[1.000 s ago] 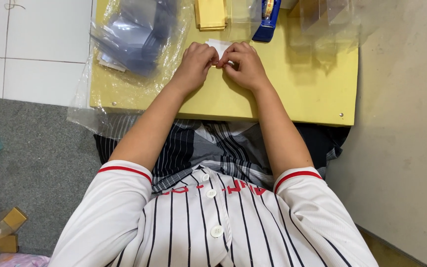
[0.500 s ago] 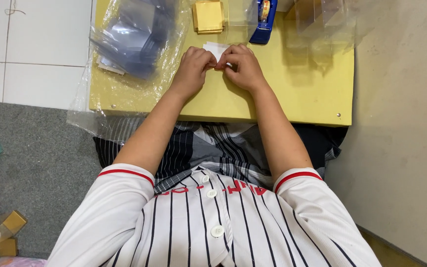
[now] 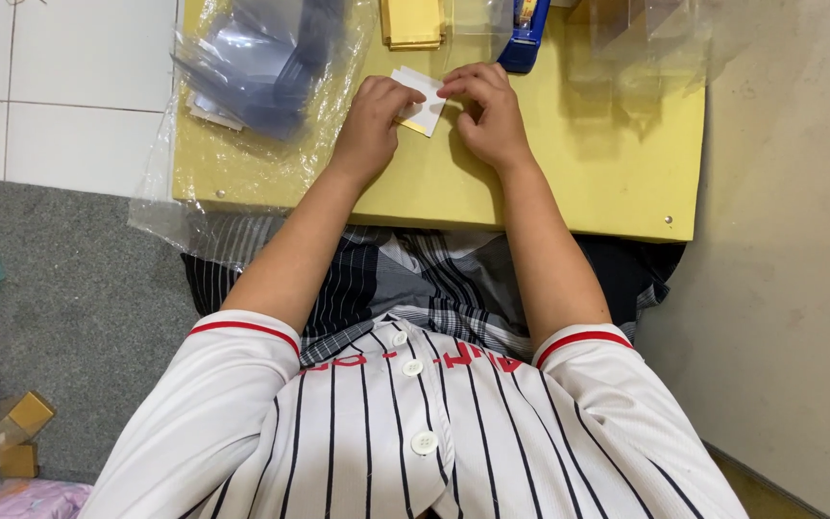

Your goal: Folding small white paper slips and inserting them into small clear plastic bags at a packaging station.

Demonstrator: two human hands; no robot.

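While both hands work at the far middle of the yellow desk (image 3: 530, 192), I log: left hand (image 3: 369, 120) pinches the white-and-gold card (image 3: 419, 100); right hand (image 3: 492, 115) touches its far corner, fingers curled, gripping nothing I can confirm. Risk: the card could slip or crease if pinched unevenly. Clear bag (image 3: 261, 67), far left, holds grey sheets.

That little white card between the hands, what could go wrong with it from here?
1. The card is pinched at its edges by the left hand and right hand; a harder squeeze might crease it.
2. Loose clear plastic lies close by the left hand, so it could snag.
3. The blue tape dispenser sits just beyond the right hand, easy to bump.
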